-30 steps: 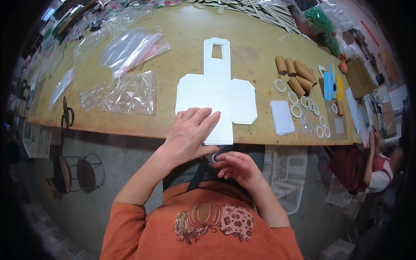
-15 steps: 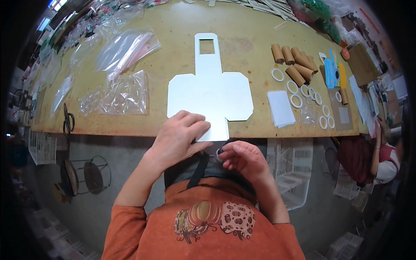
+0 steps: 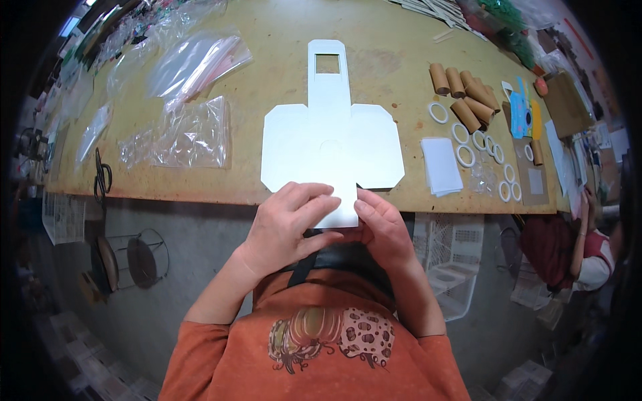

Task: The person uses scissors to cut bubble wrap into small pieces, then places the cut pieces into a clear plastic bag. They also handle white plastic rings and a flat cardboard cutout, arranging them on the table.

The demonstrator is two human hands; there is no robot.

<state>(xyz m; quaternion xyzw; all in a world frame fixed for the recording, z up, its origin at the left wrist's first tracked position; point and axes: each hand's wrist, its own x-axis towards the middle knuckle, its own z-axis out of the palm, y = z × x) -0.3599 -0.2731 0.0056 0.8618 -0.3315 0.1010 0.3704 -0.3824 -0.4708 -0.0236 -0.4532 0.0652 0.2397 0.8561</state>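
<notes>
1. Nearest, the left hand [image 3: 289,224] lies palm down with its fingers spread flat over the near flap of the white die-cut card blank [image 3: 332,142], pressing it rather than gripping it.
2. Beside it, the right hand [image 3: 380,224] pinches the same flap at its right edge, fingers curled loosely (how far they close under the card I cannot tell).
3. The blank lies flat on the wooden table [image 3: 281,80], its near flap overhanging the table's front edge, its far tab with the square window pointing away.
4. The step in hand looks like folding or creasing that near flap; the next move would call for holding the panel steady while the flap is bent along its line.
5. To the right: a small white card stack [image 3: 441,166], white rings [image 3: 466,155], brown cardboard tubes [image 3: 465,90].
6. Farther left: clear plastic bags [image 3: 188,134] and black scissors [image 3: 101,178].
</notes>
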